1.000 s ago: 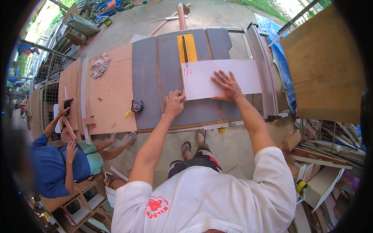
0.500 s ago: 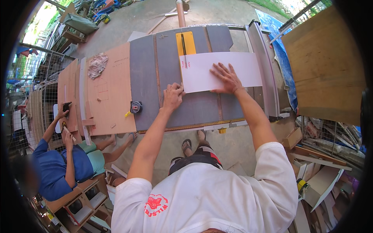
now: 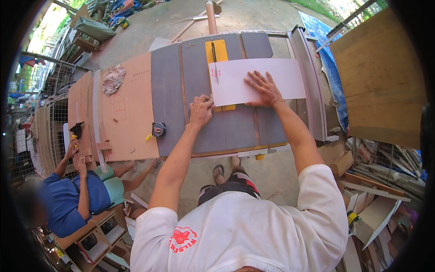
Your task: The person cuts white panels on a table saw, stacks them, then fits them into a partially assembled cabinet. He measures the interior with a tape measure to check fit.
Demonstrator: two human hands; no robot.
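Observation:
A white panel (image 3: pixel 235 86) lies across the grey saw table (image 3: pixel 167 90), partly over a yellow insert plate (image 3: pixel 220 47). The narrow saw blade (image 3: pixel 215 70) shows at the panel's left end, beside red marks. At the near left corner, my left hand (image 3: pixel 201 111) has its fingers curled in and pressed on the panel's edge. My right hand (image 3: pixel 266 90) rests flat on the panel with its fingers spread. Along the panel's right end runs a long fence (image 3: pixel 310 86).
A tape measure (image 3: pixel 158 129) and a crumpled cloth (image 3: pixel 114 79) lie left of me. A co-worker in blue (image 3: pixel 77 195) handles a yellow-and-black tool (image 3: pixel 75 133) at the far left. Wood offcuts (image 3: pixel 371 213) pile up at the right, below a large brown board (image 3: pixel 378 77).
The white panel has slid slightly away from me along the fence, uncovering the insert plate's near end. Both my hands keep their places on it. The co-worker's hands have shifted.

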